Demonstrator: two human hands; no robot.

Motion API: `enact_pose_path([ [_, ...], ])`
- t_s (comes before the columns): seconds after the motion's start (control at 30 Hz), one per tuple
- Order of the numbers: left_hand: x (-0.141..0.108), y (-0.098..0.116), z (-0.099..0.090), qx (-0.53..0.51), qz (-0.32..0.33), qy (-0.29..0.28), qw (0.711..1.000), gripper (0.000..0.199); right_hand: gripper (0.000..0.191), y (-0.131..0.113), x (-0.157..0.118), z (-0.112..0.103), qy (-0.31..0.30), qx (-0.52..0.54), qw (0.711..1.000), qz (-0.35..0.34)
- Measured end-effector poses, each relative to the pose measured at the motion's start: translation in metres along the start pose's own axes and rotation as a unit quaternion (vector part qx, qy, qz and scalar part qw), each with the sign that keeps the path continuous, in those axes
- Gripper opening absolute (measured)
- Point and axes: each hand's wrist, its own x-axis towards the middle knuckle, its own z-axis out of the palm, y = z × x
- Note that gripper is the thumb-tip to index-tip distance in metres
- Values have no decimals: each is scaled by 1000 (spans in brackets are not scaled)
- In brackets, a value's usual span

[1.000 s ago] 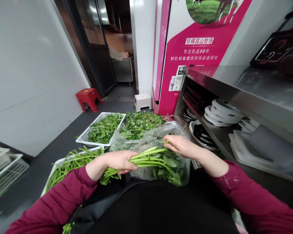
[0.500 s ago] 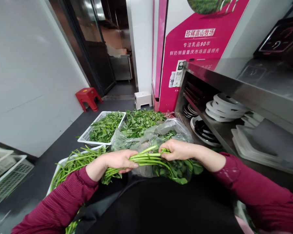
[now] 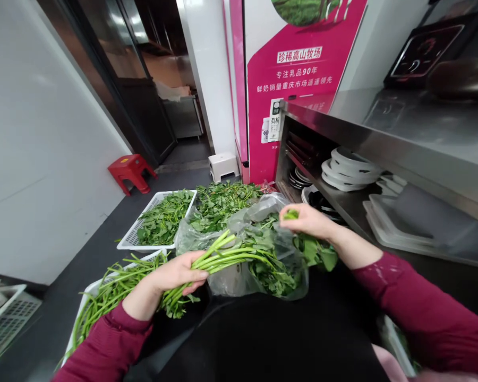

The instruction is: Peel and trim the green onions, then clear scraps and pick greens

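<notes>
My left hand point(image 3: 179, 273) is closed around a bunch of long green vegetable stems point(image 3: 231, 258), whose bare ends point right and up. Leaves of that bunch hang below the hand. To the right, my right hand point(image 3: 310, 220) is closed on a smaller leafy bunch point(image 3: 314, 253), with its leaves drooping beneath the palm. The two hands are apart. Between them lies a clear plastic bag point(image 3: 231, 281) with leafy greens in it. More loose leafy greens point(image 3: 227, 201) are heaped just beyond the bag.
A white basket point(image 3: 133, 245) of leaves stands at left of the heap; a nearer white basket point(image 3: 83, 302) holds stems. A red stool point(image 3: 129, 167) and a white stool point(image 3: 223, 162) stand behind. On the right, a steel shelf point(image 3: 342, 119) holds stacked white plates point(image 3: 346, 178).
My right hand has moved right and up, away from the stems in my left hand, carrying a leafy bunch. My left hand keeps its hold, slightly lower and left. The view has shifted.
</notes>
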Motion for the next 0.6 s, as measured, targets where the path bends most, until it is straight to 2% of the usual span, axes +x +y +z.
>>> enact_pose_path([
  [0.07,1,0,-4,6,8,6,1000,33,18,-11,-7,11,-130,-109,985,-29],
  [0.13,2,0,-7,14,19,14,1000,33,18,-20,-8,24,-186,-176,965,-66],
  [0.2,3,0,-9,20,27,18,999,34,18,-25,-6,33,-183,-212,956,-87],
  [0.33,3,1,-11,21,23,17,999,36,21,-20,2,38,-114,-252,955,-109],
  [0.47,3,3,-8,27,13,22,999,34,22,-17,9,38,-159,-214,953,-146],
  [0.6,5,7,-4,53,-2,24,998,33,25,-24,16,30,-178,-187,960,-106],
])
